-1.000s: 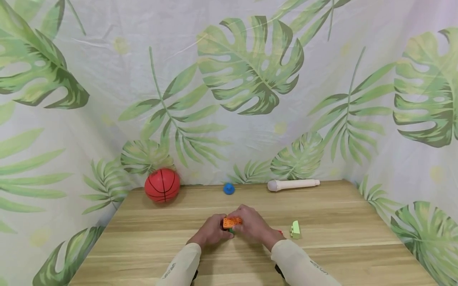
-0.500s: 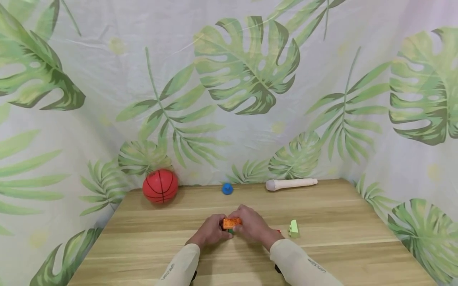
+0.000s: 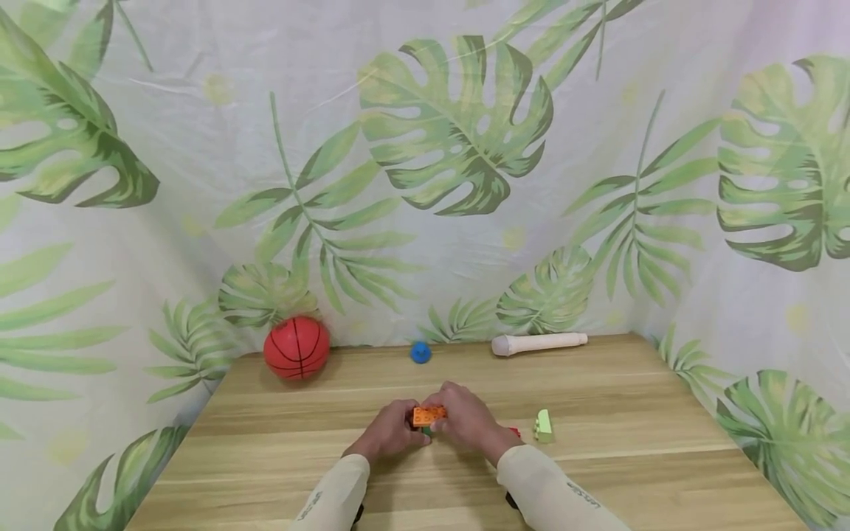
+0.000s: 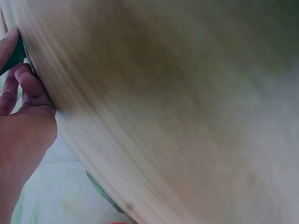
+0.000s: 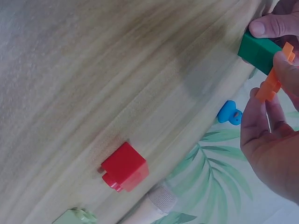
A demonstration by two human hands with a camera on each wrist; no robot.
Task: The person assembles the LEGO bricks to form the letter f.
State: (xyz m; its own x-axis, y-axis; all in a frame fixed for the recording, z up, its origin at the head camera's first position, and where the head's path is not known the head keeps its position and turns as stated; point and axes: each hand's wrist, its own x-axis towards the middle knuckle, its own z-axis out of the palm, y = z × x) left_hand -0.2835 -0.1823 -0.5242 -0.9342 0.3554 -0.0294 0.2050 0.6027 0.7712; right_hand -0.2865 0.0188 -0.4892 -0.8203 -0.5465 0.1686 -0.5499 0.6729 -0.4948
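So both hands are busy and close together here. The left hand [image 3: 390, 429] has the green block [image 5: 258, 52] gripped, thumb pressed on its side, and the right hand [image 3: 466, 417] pinches the orange brick [image 3: 429, 417] between thumb and fingers. The two pieces meet right between the hands, orange over green from the head view, studs up. Can't tell from any angle if they're actually locked or just touching.

That's my main worry tbh. If the studs aren't lined up and the right hand pushes down, I reckon the orange one tips or skids off sideways. The right wrist view shows that pinch is pretty narrow, so an off-centre push could twist the brick in the fingers. If the left grip is too light, the green block could rotate along with it. Fingertips are also near the join, so a pinched finger seems possible.

Other thing: the red block [image 5: 125, 164] sits on the tabletop [image 3: 279, 450] just beside the right forearm, mostly hidden from the head view, with the pale green block [image 3: 544, 426] further right. A careless sweep of that arm might knock either. The blue toy [image 3: 420, 352] is well beyond both hands, so I'd call it low risk.
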